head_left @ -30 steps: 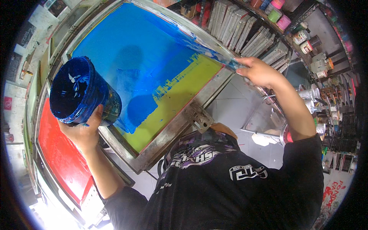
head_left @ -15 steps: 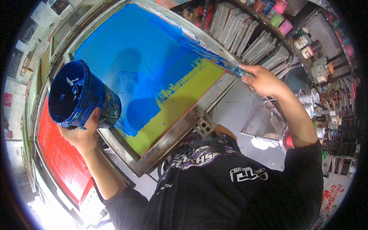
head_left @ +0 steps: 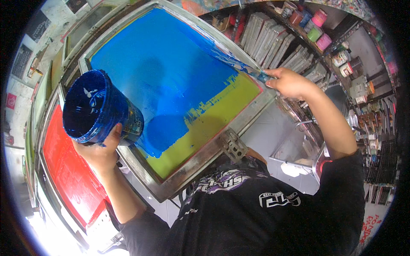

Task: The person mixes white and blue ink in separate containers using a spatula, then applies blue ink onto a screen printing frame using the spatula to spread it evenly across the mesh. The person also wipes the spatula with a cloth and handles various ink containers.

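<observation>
My left hand [head_left: 100,155] is wrapped round the lower side of a blue-coated ink tub [head_left: 133,123], which tilts with its mouth to the left above the screen's left side. Dark blue ink lines the tub's inside. My right hand [head_left: 294,84] grips the handle of an ink-smeared spatula [head_left: 261,77] at the screen's right corner; its blade blends into blue smears along the far-right edge. Below both lies a metal-framed printing screen [head_left: 252,121]. Blue ink [head_left: 149,55] covers most of its mesh, with an olive-green strip [head_left: 213,115] bare along the near side.
A second screen with red ink [head_left: 70,170] sits at the left. A metal hinge clamp [head_left: 234,147] is fixed on the near frame edge. Racked frames [head_left: 265,36] and paint pots [head_left: 319,17] stand at the far right, above a wire-framed stand [head_left: 290,158].
The whole view has shifted slightly, with the screen and tub appearing a little farther right. Both hands keep their holds, and the ink patch looks much the same.
</observation>
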`<action>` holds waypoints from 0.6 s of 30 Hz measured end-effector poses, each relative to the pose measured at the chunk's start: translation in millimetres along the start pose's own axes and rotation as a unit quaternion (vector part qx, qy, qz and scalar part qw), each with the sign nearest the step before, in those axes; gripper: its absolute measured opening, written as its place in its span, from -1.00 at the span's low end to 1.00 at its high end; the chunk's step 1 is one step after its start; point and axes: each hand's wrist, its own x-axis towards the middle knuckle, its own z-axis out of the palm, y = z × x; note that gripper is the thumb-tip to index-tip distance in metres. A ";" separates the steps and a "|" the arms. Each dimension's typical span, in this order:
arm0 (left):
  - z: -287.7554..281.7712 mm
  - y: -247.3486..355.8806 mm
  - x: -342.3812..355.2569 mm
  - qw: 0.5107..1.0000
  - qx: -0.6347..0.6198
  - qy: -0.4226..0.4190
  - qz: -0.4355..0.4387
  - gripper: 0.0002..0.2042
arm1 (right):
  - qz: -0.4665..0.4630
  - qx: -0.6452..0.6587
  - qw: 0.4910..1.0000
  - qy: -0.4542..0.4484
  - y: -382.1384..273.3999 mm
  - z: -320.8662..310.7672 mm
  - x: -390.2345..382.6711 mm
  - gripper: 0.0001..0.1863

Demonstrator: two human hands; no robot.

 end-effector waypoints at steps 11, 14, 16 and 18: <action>4.8 4.4 1.9 1.000 -0.020 0.004 0.013 -0.19 | -0.174 -0.074 0.979 0.078 -24.1 21.1 78.7 -0.47; 8.9 6.4 1.8 0.999 -0.037 0.006 -0.015 -0.20 | -0.098 0.101 0.989 0.051 -61.7 28.7 67.1 -0.49; 16.8 7.9 5.0 1.000 -0.013 0.002 0.017 -0.25 | -0.096 0.156 0.981 0.070 -57.5 31.0 69.9 -0.49; 24.0 11.5 5.2 0.999 -0.022 -0.001 0.028 -0.29 | -0.120 0.153 0.977 0.086 -49.3 33.6 72.1 -0.47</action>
